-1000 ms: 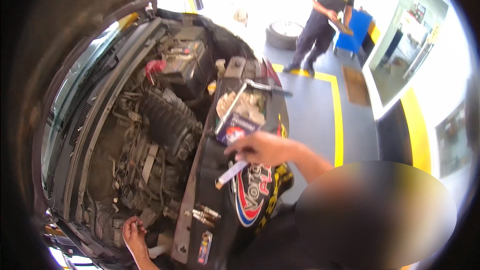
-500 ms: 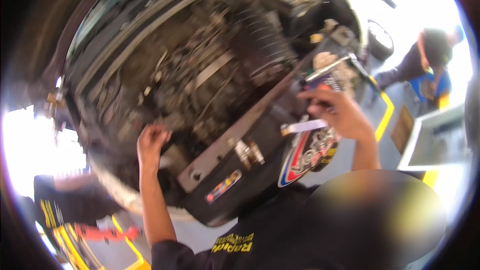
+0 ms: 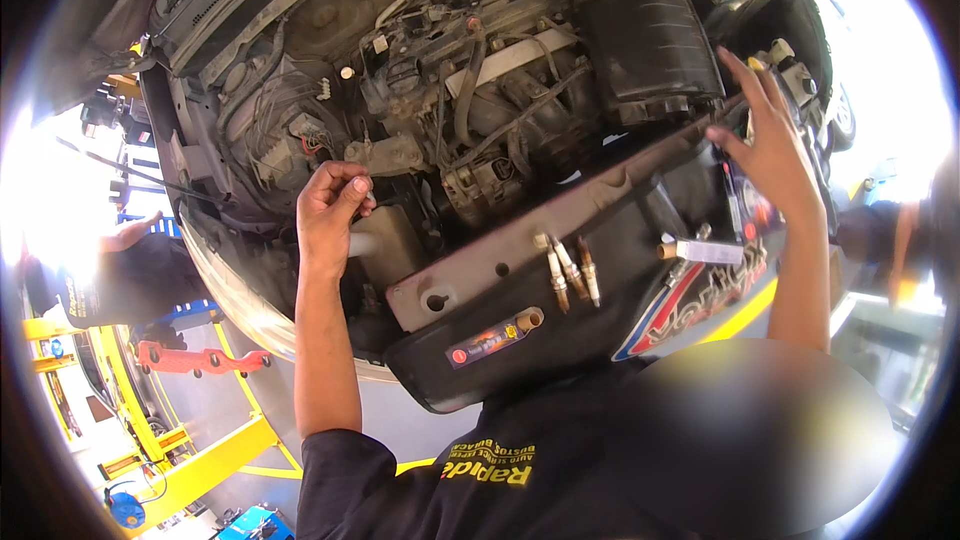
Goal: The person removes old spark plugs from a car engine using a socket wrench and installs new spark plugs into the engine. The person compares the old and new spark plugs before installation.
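My left hand (image 3: pixel 332 208) is raised over the front left of the engine bay, with thumb and fingers pinched together. A small light bit shows at the fingertips, too small to make out. My right hand (image 3: pixel 768 145) reaches over the right end of the front cover with its fingers spread, beside the black air filter housing (image 3: pixel 645 25). Several spark plugs (image 3: pixel 572 275) lie side by side on the dark cover (image 3: pixel 520 380). Left of them is a small printed carton (image 3: pixel 493 340) with a cardboard tube end showing. A white carton (image 3: pixel 705 252) lies nearer my right forearm.
The open engine bay holds the engine (image 3: pixel 480 100), hoses and wiring. A metal crossbar (image 3: pixel 465 275) runs along its front edge. Yellow lift equipment (image 3: pixel 205 485) and a red bar (image 3: pixel 205 358) stand at the left. Another person's arm (image 3: pixel 135 232) shows at far left.
The view has turned and steadied, so the engine bay looks sharper. My right hand has moved away from the cartons toward the far right, fingers spreading. My left hand stays pinched over the bay.
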Motion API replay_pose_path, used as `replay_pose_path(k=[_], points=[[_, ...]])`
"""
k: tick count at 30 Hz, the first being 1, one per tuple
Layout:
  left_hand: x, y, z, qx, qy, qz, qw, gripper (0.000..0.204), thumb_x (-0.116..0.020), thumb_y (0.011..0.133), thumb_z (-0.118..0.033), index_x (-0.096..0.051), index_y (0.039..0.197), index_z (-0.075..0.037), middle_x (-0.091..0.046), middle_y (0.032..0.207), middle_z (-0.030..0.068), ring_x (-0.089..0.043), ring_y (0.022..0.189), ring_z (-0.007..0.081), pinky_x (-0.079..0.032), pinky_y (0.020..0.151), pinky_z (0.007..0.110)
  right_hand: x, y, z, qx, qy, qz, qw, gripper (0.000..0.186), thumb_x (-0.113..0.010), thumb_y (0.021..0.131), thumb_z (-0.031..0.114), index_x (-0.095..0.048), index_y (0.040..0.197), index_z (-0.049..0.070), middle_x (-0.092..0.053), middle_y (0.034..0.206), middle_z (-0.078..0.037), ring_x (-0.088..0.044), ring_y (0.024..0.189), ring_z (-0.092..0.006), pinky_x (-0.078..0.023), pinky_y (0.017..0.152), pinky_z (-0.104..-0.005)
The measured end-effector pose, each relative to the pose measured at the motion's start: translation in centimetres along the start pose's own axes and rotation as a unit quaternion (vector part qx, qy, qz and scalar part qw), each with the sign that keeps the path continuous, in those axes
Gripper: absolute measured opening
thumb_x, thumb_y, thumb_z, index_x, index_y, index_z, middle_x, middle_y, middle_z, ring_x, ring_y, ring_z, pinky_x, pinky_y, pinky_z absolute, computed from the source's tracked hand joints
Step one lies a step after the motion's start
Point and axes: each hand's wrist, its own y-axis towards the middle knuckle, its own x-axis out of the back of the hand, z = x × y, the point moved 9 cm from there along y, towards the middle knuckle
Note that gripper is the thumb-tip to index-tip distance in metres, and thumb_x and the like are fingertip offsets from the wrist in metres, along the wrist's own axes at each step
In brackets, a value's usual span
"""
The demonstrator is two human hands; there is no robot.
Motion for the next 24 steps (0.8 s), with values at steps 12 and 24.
replay_pose_path(k=[12,24], points=[[2.3,-0.2,-0.3,-0.013,0.042,-0.071,0.997,0.017,-0.071,0.086,-0.01,-0.058,0.095,-0.003,-0.062,0.087,0.0058,-0.055,0.069,0.0115,-0.045,0.062,0.024,-6.6,6.3,0.5,0.024,0.001,0.024,0.999,0.099,-0.085,0.065,0.021,-0.032,0.148,0.026,-0.047,0.139,-0.019,-0.051,0.124,-0.0398,-0.047,0.099,-0.0474],[1.9,0.2,0.0,0.018,0.063,-0.096,0.993,0.021,-0.065,0.086,0.004,-0.063,0.107,0.004,-0.067,0.101,0.0098,-0.064,0.094,0.0147,-0.051,0.086,0.028,-7.0,8.7,4.2,0.092,-0.014,0.026,0.995,0.086,-0.077,0.077,0.035,-0.031,0.147,0.015,-0.051,0.134,-0.025,-0.053,0.12,-0.044,-0.045,0.1,-0.0479]])
